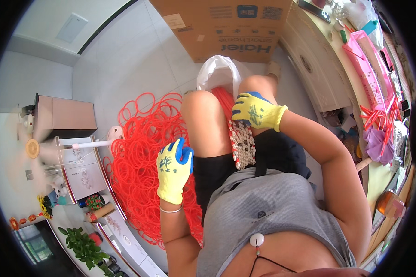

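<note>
Both my hands wear yellow knit gloves with blue-coated palms and fingers. Between my thighs lies a bundle of red tubing (223, 100), with rows of small whitish-silver end pieces (243, 144) at its near end. My right hand (260, 111) is closed over the right side of this bundle, fingers pointing left. Left of my left knee, my left hand (174, 168) hovers beside a big heap of loose red tubing rings (141, 161). Its fingers are curled in, and whatever they may hold is hidden.
A white plastic bag (222, 69) stands open beyond my knees, in front of a large cardboard box (231, 27). To the right runs a cluttered counter with a pink basket (365, 69). At left are a spinning fan (32, 148), drawers (83, 177) and a potted plant (83, 247).
</note>
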A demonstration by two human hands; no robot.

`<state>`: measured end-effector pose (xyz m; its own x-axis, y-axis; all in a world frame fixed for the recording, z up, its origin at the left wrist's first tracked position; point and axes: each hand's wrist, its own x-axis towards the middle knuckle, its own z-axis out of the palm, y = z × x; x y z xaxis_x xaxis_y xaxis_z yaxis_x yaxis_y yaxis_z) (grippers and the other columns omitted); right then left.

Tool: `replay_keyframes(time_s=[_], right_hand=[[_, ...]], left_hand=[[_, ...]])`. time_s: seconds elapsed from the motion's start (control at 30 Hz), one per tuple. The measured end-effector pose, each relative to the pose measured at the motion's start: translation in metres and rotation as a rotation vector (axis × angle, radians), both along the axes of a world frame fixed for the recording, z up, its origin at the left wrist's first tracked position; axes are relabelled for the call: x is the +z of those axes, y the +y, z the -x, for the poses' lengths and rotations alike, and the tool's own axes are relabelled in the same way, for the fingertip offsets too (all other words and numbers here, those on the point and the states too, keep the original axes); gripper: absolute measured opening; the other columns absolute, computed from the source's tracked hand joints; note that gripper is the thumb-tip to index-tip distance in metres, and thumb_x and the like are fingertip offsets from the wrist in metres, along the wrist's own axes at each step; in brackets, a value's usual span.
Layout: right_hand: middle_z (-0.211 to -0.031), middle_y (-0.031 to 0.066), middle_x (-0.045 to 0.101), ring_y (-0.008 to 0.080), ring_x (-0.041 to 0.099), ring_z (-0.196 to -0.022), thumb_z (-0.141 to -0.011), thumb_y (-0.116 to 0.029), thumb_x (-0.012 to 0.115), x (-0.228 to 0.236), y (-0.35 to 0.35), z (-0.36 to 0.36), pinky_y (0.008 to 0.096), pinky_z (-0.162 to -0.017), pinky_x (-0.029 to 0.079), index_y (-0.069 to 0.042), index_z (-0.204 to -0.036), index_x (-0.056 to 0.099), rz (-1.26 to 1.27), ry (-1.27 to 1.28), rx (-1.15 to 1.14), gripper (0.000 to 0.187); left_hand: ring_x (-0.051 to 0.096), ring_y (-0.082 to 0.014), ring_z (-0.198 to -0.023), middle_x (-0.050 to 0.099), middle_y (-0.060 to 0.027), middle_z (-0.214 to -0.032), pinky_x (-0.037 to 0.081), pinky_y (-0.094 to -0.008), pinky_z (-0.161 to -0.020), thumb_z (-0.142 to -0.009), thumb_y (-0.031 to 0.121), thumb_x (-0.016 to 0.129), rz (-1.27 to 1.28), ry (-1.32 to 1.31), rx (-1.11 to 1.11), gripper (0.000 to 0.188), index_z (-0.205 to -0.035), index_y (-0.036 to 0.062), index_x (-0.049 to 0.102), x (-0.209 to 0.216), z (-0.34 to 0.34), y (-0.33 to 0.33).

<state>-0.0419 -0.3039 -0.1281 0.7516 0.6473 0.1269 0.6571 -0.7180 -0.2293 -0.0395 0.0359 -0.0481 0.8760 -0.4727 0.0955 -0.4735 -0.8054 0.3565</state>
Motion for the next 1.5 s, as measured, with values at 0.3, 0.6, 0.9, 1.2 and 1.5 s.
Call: replay_keyframes(time_s=[0.3,0.6,0.9,1.2,1.5], right_hand=[[-0.121,0.0133,0.068,0.0283,0.067,-0.109,-0.091,-0.013,0.064,0.097,-0.03,0.012,0.0389,-0.097,0.051,0.0,-0.115,0.068,-1.031,0.051,-0.406,0.028],[-0.079,0.0069,0.054,0.0156,0.052,-0.07,-0.091,-0.001,0.055,0.223,-0.246,0.143,0.0245,-0.066,0.044,-0.002,-0.088,0.06,-2.433,-0.144,-0.012,0.006],[-0.106,0.0137,0.065,0.0225,0.056,-0.089,-0.088,0.007,0.059,0.094,-0.242,0.161,0.0321,-0.077,0.05,0.003,-0.111,0.068,-2.931,0.09,0.094,0.025],[-0.121,0.0121,0.072,0.0282,0.067,-0.11,-0.1,-0.022,0.061,0.043,-0.155,0.079,0.0505,-0.11,0.043,-0.008,-0.123,0.069,-2.6,0.061,-0.018,0.028],[-0.1,0.0013,0.073,0.0139,0.061,-0.081,-0.101,-0.024,0.061,0.074,-0.109,0.047,0.0367,-0.098,0.048,-0.009,-0.116,0.07,-2.854,0.21,0.141,0.022]], left_hand=[[0.072,-0.0273,-0.097,0.073,-0.017,-0.106,0.057,-0.0359,-0.084,-0.091,0.001,0.069,0.323,0.023,0.144,0.027,-0.117,-0.0033,0.069,-0.008,0.014,0.006],[0.07,-0.0263,-0.106,0.07,-0.0169,-0.117,0.053,-0.0374,-0.098,-0.105,0.018,0.051,1.079,0.772,-0.068,0.036,-0.128,-0.008,0.06,0.021,0.025,-0.07],[0.054,-0.0287,-0.135,0.056,-0.0154,-0.145,0.041,-0.0454,-0.117,-0.11,0.029,0.044,1.94,1.161,-0.135,0.047,-0.149,0.0027,0.046,-0.022,-0.016,-0.104],[0.059,-0.035,-0.128,0.063,-0.0136,-0.138,0.041,-0.0475,-0.115,-0.104,0.032,0.054,2.187,1.087,-0.256,0.041,-0.131,0.0035,0.063,-0.038,-0.046,-0.066],[0.063,-0.0363,-0.122,0.069,-0.0166,-0.126,0.041,-0.0534,-0.115,-0.104,0.036,0.053,2.104,0.876,-0.3,0.04,-0.125,0.006,0.069,-0.039,-0.053,-0.038]])
